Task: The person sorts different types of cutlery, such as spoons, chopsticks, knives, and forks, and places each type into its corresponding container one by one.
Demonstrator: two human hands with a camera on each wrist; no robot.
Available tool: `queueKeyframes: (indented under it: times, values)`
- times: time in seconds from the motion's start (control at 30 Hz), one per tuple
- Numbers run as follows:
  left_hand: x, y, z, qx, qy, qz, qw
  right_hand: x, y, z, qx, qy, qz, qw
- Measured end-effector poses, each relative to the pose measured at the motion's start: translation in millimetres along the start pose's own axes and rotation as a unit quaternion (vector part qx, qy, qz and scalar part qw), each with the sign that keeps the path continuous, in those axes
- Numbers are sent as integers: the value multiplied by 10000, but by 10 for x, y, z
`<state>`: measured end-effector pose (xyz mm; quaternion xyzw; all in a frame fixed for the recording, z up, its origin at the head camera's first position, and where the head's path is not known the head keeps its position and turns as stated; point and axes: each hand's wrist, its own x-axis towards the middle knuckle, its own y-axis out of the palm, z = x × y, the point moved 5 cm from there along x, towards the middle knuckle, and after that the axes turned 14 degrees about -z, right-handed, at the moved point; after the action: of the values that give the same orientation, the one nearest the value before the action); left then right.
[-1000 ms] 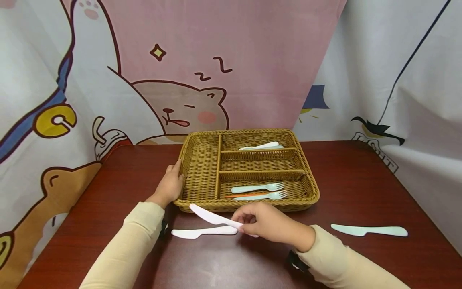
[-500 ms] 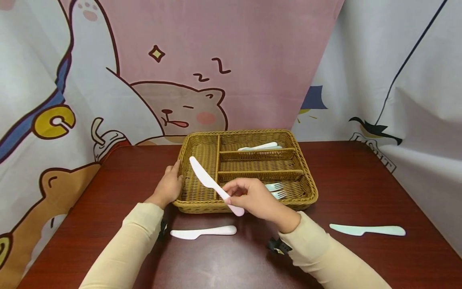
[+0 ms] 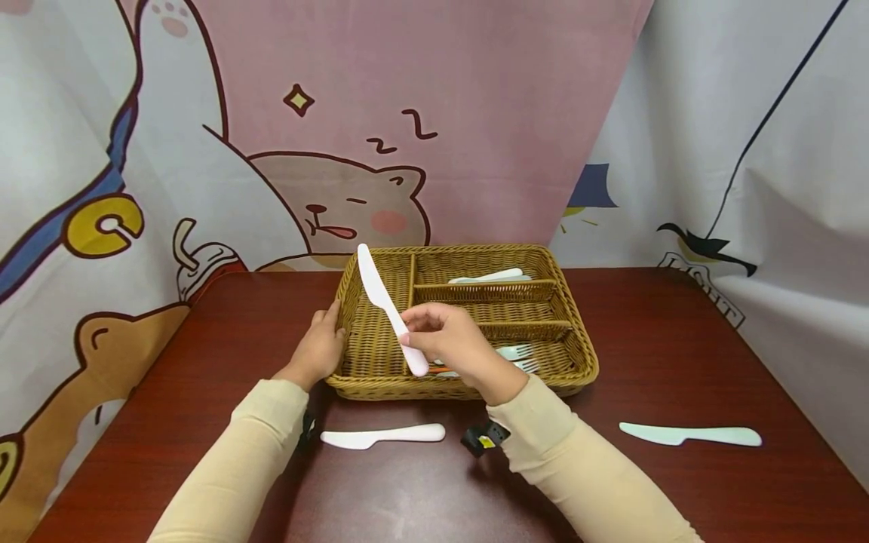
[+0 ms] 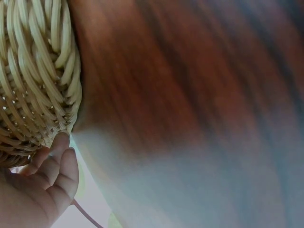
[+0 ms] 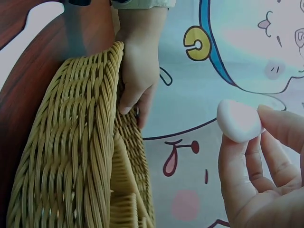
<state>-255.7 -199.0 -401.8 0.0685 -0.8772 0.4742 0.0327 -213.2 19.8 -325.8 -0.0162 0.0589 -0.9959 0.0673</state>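
Observation:
A white plastic table knife (image 3: 382,296) is pinched by its handle in my right hand (image 3: 456,343), blade pointing up and away over the left long compartment. In the right wrist view the knife's rounded handle end (image 5: 238,120) shows between thumb and fingers. My left hand (image 3: 319,347) grips the left rim of the wicker cutlery basket (image 3: 380,388); the left wrist view shows its fingers (image 4: 61,161) against the woven side. Pale green forks (image 3: 519,352) lie in the front right compartment, partly behind my right hand. A strip of orange shows beside them.
A second white knife (image 3: 383,435) lies on the dark red table (image 3: 672,347) in front of the basket. To the right lies a pale green knife (image 3: 689,434). White and pale green cutlery (image 3: 489,277) sits in the back right compartment. A printed curtain (image 3: 502,136) hangs behind.
My right hand has lifted the white knife from in front of the basket, moved it forward and left over the basket, and turned the blade more upright. The left hand stays on the rim.

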Motion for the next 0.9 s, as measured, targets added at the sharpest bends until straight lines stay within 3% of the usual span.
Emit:
queueKeyframes:
  times: [0.13,0.47,0.9]
  values:
    - [-1,0,3,18,10,-6,10000,93,68,-34,301,362,-80,9989]
    - [-2,3,11,48,-9,-1,10000,285,241,-122,450,876,-387,9944]
    - [7,-8,-11,10,75,-135,9999,427,521,-210,882,1568,-574,9820]
